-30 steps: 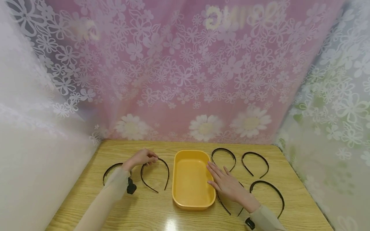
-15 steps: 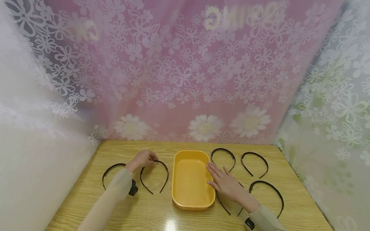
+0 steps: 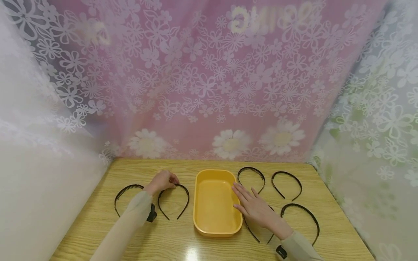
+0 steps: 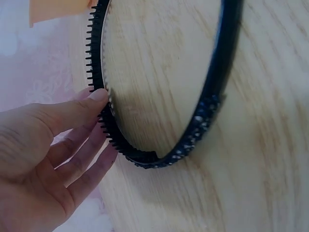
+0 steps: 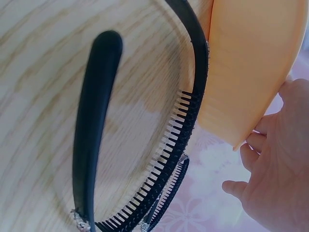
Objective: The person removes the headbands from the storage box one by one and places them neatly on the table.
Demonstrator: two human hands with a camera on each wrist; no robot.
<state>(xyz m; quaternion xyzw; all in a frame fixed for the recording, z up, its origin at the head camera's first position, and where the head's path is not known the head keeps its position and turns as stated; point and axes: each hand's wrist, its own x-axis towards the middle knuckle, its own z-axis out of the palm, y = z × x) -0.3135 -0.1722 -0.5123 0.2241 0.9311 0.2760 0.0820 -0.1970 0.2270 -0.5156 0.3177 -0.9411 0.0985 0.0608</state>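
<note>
My left hand [image 3: 162,182] pinches a black toothed headband [image 3: 188,197] at its arch, left of the yellow tray. In the left wrist view, the thumb lies on the toothed band [image 4: 96,58] with the fingers behind it; a glittery stretch shows farther along. The headband's two ends point toward me. My right hand [image 3: 259,211] rests with fairly straight fingers on the right rim of the yellow tray [image 3: 216,206], which holds nothing. Partly hidden under that hand lies another black headband [image 3: 252,231]; in the right wrist view its comb teeth show beside the tray wall [image 5: 251,72].
One more headband [image 3: 130,186] lies at the left, partly behind my left forearm. To the right of the tray lie a headband at the back [image 3: 251,169], a thinner one [image 3: 295,177] and a larger one [image 3: 310,212]. Flowered curtains [image 3: 209,90] enclose the wooden table [image 3: 169,239].
My left hand has moved slightly right, and the headband's arch has shifted toward me, its ends drawing closer together. My right hand and the tray stay in place.
</note>
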